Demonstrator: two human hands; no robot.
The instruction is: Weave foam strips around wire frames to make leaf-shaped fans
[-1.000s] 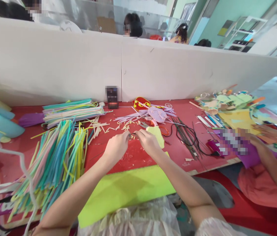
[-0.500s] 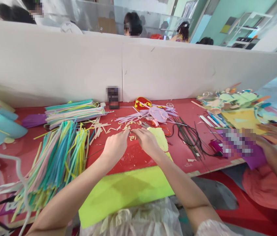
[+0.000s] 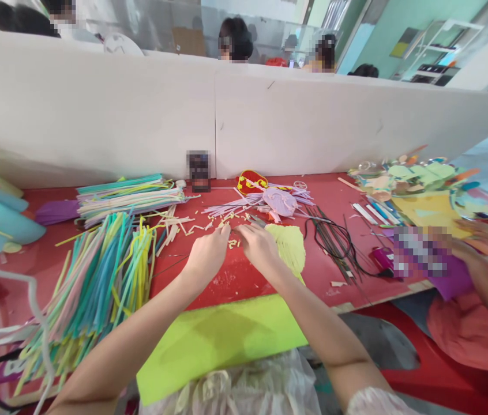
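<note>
My left hand (image 3: 208,249) and my right hand (image 3: 258,243) are close together over the red table (image 3: 231,282), with their fingertips pinched. Whatever lies between the fingers is too small or hidden to make out. Short pale-yellow cut pieces (image 3: 228,219) are scattered around and just beyond my fingertips. Beside my right hand is a pale yellow-green ridged piece (image 3: 289,245) with a wavy edge; whether that hand touches it is unclear. A bright yellow-green sheet (image 3: 222,346) spans from the table edge to my lap, under my forearms.
Bundles of coloured fuzzy stems (image 3: 97,276) lie on the left. Ahead are a lilac oval piece (image 3: 279,200) and a red-and-yellow piece (image 3: 251,182). Dark thin rods (image 3: 333,242) and a black cable lie right. A co-worker's arm (image 3: 486,271) rests nearby. A white partition (image 3: 313,127) stands behind.
The pale yellow-green piece has shifted slightly right and shows more of its ridged face, covering the orange loop seen before. Both hands stay almost in place, fingertips still close together.
</note>
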